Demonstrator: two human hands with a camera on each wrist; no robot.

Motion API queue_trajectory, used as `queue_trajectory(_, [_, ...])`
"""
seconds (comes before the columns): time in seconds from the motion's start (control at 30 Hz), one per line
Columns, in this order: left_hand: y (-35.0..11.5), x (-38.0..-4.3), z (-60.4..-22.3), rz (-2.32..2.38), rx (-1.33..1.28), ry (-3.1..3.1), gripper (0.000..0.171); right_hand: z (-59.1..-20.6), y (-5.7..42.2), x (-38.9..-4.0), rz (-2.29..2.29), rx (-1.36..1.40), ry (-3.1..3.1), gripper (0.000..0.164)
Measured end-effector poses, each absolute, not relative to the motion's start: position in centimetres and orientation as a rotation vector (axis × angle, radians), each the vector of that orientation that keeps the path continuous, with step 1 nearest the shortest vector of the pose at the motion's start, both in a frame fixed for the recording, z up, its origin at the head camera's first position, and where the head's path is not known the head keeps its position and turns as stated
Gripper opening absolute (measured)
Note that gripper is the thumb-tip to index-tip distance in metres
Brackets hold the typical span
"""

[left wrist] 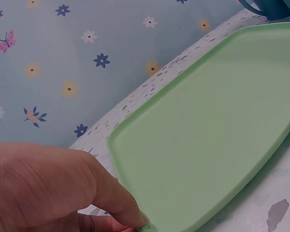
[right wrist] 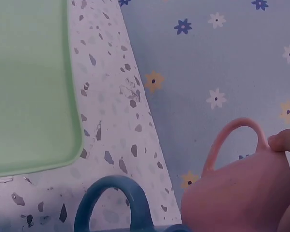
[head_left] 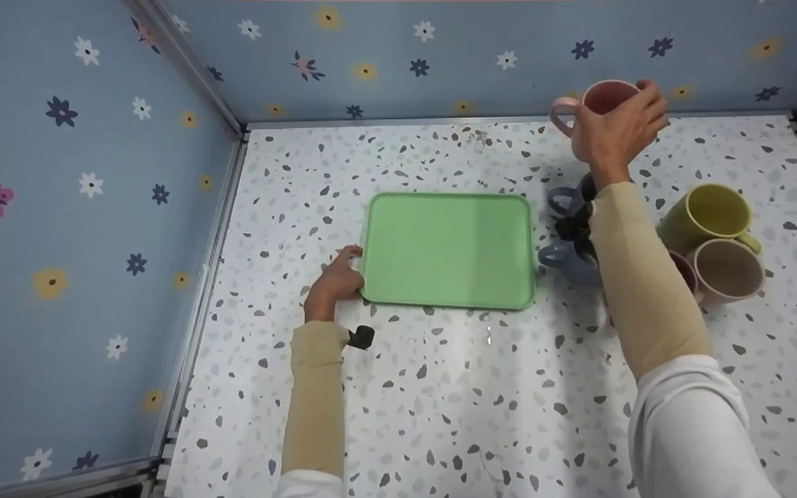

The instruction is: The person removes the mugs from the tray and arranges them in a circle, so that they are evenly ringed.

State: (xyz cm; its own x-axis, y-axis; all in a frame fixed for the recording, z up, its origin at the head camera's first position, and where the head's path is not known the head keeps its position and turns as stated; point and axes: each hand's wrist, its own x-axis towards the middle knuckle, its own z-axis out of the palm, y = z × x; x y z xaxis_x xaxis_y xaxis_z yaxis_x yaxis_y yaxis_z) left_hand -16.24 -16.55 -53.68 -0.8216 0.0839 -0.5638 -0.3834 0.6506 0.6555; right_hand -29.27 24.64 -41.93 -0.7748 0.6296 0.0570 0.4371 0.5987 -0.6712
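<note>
A light green tray point(head_left: 447, 249) lies on the speckled table, with nothing on it. My left hand point(head_left: 335, 282) pinches its left edge near the front corner, the thumb point(left wrist: 130, 212) over the rim and a finger below. At the back right, my right hand point(head_left: 623, 128) grips a pink mug point(head_left: 605, 98) round its body, close to the back wall. The mug's handle point(right wrist: 241, 122) points left, towards the tray side. Below the right forearm are two blue mugs, one farther back point(head_left: 564, 191) and one nearer point(head_left: 578, 272), both partly hidden by the wrist and its camera.
Right of the forearm stand a yellow-green mug point(head_left: 679, 225), a pale beige-pink mug point(head_left: 729, 273) and a dark reddish mug point(head_left: 685, 271) that the sleeve partly covers. Blue flowered panels point(head_left: 385, 62) enclose the table at the back and sides.
</note>
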Motion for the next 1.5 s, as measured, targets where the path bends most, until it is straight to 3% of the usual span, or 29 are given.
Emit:
queue_trajectory(0.53, [-16.4,-16.2,-53.5,1.066,-0.234,2.295,0.074,-42.3,28.9,-27.9,0.953,-1.205,-2.539,0.099])
queue_trajectory(1.5, [-16.4,-16.3,-53.3,1.049,-0.252,2.288,0.074,-45.4,31.6,-25.5,0.781,-1.242,-2.759,0.115])
